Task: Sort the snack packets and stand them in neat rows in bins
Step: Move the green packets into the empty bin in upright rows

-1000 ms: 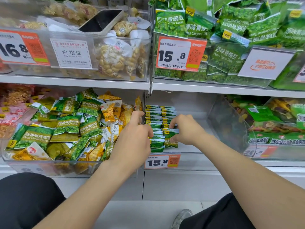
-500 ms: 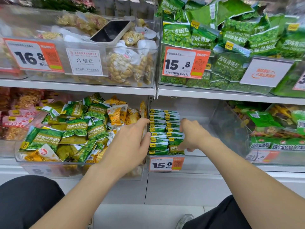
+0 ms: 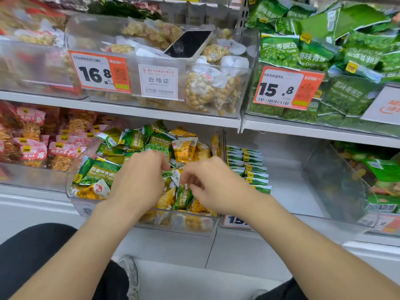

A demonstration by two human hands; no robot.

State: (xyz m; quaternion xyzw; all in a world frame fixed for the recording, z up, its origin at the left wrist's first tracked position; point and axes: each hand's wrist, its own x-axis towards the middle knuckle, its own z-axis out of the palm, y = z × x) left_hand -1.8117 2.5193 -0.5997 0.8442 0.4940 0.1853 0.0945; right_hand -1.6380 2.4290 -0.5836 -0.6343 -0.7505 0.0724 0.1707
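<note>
Sorting looks only partly done. In the clear bin (image 3: 281, 213) toward the right end of the lower shelf (image 3: 155, 245), a standing row (image 3: 249, 167) of green packets forms two tidy files along its left wall. The rest of that bin is bare.

Just left of it, the mixed bin (image 3: 142, 221) holds a loose heap of garlic pea packets (image 3: 97, 172), marked "Peas Garlic Flavor", and yellow packets (image 3: 184, 148), all unsorted.

The left hand (image 3: 138, 178) and right hand (image 3: 214, 187) dig into this heap close together with fingers curled. Blur hides whether either grips a packet.

Above, price tags read "16.8" (image 3: 97, 72) and "15.8" (image 3: 285, 89). The upper green packs (image 3: 279, 50) say "Peas Original Taste".
</note>
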